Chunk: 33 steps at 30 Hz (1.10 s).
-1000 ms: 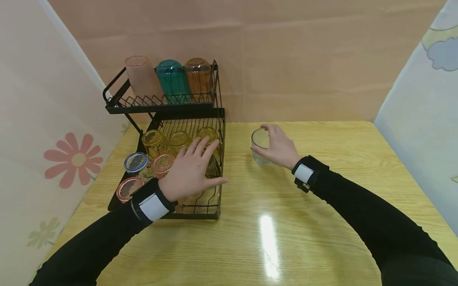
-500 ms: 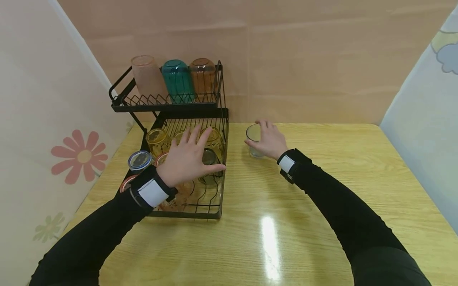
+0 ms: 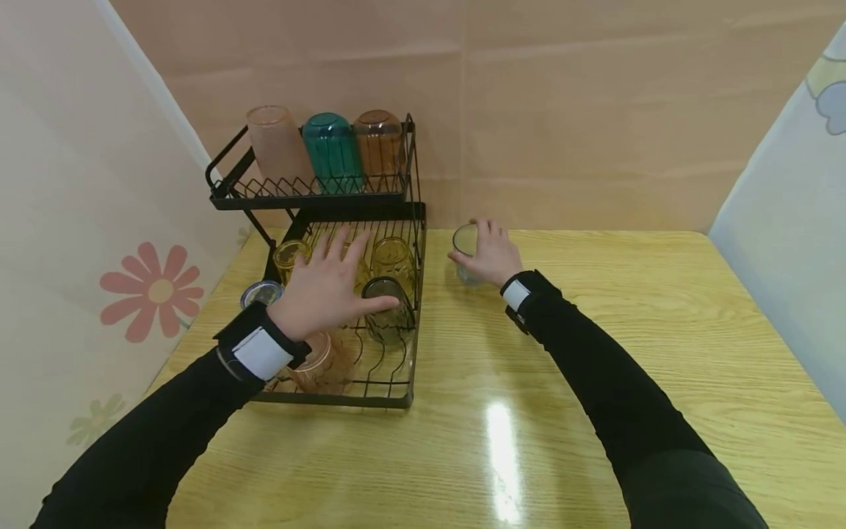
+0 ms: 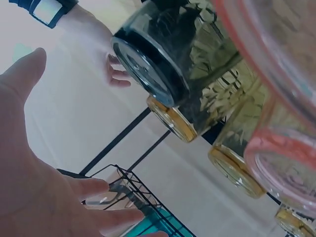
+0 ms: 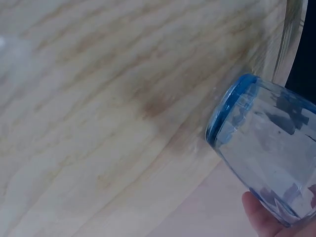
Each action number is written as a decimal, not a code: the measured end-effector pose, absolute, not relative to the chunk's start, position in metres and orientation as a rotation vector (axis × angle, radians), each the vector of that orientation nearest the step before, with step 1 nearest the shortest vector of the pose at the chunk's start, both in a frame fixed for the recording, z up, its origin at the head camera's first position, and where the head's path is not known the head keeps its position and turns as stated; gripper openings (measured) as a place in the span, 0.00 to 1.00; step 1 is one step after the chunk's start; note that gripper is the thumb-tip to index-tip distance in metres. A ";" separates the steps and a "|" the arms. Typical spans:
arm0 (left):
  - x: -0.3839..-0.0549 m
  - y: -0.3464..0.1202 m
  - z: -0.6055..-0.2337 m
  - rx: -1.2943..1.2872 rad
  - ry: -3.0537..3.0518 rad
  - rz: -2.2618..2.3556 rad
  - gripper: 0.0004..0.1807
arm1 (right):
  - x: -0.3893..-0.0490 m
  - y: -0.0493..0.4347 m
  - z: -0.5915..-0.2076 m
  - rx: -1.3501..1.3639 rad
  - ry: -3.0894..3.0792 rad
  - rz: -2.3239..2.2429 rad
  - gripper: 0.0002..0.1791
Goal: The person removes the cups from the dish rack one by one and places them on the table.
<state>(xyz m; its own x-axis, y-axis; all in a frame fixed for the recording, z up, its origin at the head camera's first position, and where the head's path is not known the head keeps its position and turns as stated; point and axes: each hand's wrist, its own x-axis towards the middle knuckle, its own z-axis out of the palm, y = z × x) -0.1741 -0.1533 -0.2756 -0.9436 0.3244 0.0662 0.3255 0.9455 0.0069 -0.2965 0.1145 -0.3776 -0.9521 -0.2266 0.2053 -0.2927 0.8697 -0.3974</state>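
Observation:
My right hand [image 3: 492, 253] holds a clear drinking glass [image 3: 465, 241] near its rim, thumb on the near side and fingers on the far side. In the right wrist view the glass [image 5: 269, 143] shows a blue-tinted base close on the wooden table [image 5: 123, 98], with one fingertip along its upper part. My left hand [image 3: 324, 290] hovers, fingers spread and holding nothing, over the lower tier of a black dish rack [image 3: 370, 400]. Near its thumb stands an upside-down grey glass [image 3: 386, 316]; yellow glasses [image 3: 393, 261] stand behind.
On the rack's upper tier stand a pink glass [image 3: 277, 147], a teal glass [image 3: 333, 150] and an amber glass [image 3: 379, 147]. Lower down are a blue-rimmed glass [image 3: 261, 292] and a pinkish glass [image 3: 324, 364]. A brown backdrop [image 3: 581, 132] closes off the table's far edge.
My right hand and the clear glass have moved left and toward the back of the table, nearer the rack. My left hand has shifted left and back, uncovering the grey glass.

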 end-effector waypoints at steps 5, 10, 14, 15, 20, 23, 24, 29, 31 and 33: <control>-0.177 -0.157 -0.271 -0.480 -3.034 -0.023 0.61 | -0.302 0.116 -0.375 0.390 -2.907 0.630 0.47; -0.178 -0.165 -0.267 -0.445 -3.032 -0.047 0.62 | -0.307 0.120 -0.373 0.420 -2.900 0.565 0.51; -0.176 -0.174 -0.264 -0.416 -3.039 -0.074 0.62 | -0.309 0.121 -0.364 0.475 -2.864 0.557 0.52; -0.175 -0.176 -0.263 -0.407 -3.042 -0.082 0.62 | -0.309 0.122 -0.360 0.492 -2.855 0.559 0.52; -0.165 -0.189 -0.263 -0.389 -3.039 -0.076 0.62 | -0.305 0.120 -0.338 0.590 -2.809 0.541 0.52; -0.158 -0.195 -0.267 -0.409 -3.004 -0.046 0.61 | -0.298 0.117 -0.327 0.645 -2.810 0.528 0.52; -0.155 -0.197 -0.269 -0.417 -2.990 -0.041 0.61 | -0.294 0.116 -0.323 0.664 -2.815 0.518 0.52; -0.139 -0.205 -0.285 -0.459 -2.895 -0.035 0.59 | -0.274 0.112 -0.313 0.791 -2.790 0.457 0.53; -0.133 -0.209 -0.292 -0.472 -2.858 -0.039 0.58 | -0.267 0.110 -0.311 0.849 -2.770 0.432 0.53; -0.128 -0.212 -0.297 -0.492 -2.811 -0.035 0.56 | -0.259 0.108 -0.310 0.896 -2.764 0.407 0.53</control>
